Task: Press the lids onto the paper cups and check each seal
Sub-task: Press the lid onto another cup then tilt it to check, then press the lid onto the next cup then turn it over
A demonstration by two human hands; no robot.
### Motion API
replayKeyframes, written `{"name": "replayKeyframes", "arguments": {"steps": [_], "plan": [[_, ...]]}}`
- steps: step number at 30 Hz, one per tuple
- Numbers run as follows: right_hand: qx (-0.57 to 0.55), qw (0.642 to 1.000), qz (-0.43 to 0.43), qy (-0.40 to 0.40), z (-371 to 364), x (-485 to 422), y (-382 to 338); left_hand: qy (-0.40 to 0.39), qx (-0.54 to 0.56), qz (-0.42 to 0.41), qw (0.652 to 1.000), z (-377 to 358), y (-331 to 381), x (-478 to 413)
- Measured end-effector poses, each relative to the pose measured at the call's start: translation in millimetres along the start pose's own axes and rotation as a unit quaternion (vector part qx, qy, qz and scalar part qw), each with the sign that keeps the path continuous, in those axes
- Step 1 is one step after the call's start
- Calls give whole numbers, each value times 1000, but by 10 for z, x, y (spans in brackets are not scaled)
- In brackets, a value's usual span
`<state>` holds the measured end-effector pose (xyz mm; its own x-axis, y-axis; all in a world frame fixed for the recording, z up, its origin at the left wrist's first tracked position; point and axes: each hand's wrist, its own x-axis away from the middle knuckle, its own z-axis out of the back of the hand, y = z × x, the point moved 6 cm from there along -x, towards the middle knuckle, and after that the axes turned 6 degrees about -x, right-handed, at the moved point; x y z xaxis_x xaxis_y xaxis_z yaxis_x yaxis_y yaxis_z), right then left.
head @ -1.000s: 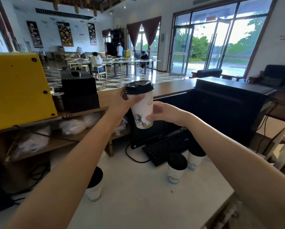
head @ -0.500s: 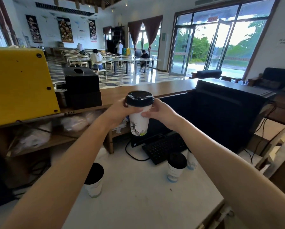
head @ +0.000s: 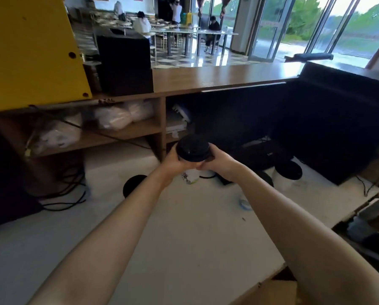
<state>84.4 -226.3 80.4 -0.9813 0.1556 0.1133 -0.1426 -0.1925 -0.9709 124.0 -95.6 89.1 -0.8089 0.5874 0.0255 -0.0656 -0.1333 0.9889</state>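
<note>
**ITEM: LIDDED PAPER CUP, HELD IN BOTH HANDS, CENTRE OF FRAME**

**Object.** White paper cup with a printed motif [head: 191, 176], capped by a round black plastic lid [head: 193, 148]. It sits at centre frame, above the pale counter top [head: 184, 234]. Whether its base touches the counter cannot be told. The long axis is near upright, with the lid uppermost and turned toward the camera.

**Grip.** The left hand [head: 174, 162] and right hand [head: 220, 161] wrap the cup wall from opposite sides just under the lid rim. Their fingers are curled round the cup and meet on its near side. The lid lies directly above both grips and neither hand is nearer. A thumb or palm from either side could reach the rim with a short lift.

**Step, as judged.** The lid appears to be seated level. This is probably the seal check or a last press round the rim.

**Surroundings.**
- Left lidded cup [head: 134, 186]: left of centre, well apart from the held cup.
- Near-right lidded cup [head: 266, 179]: partly behind the right forearm.
- Far-right lidded cup [head: 288, 169]: right of centre.
- Small blue-and-white object [head: 245, 204]: right of centre, nature unclear.
- Brown wooden shelf post [head: 161, 128]: upright, just behind the held cup.
- Black cables [head: 69, 201]: at the left.

**Room.** There is bare counter toward the lower frame and between the left lidded cup and the hands. The counter edge [head: 278, 268] runs at lower right.
</note>
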Motion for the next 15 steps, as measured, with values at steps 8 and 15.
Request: {"name": "replayKeyframes", "arguments": {"steps": [8, 15], "plan": [[-72, 995, -53, -38, -347, -241, 821, 101, 2, 57, 993, -32, -786, 77], [-88, 993, -72, -42, -481, -264, 1155, 123, 4, 75, 990, -40, -1284, 62]]}}
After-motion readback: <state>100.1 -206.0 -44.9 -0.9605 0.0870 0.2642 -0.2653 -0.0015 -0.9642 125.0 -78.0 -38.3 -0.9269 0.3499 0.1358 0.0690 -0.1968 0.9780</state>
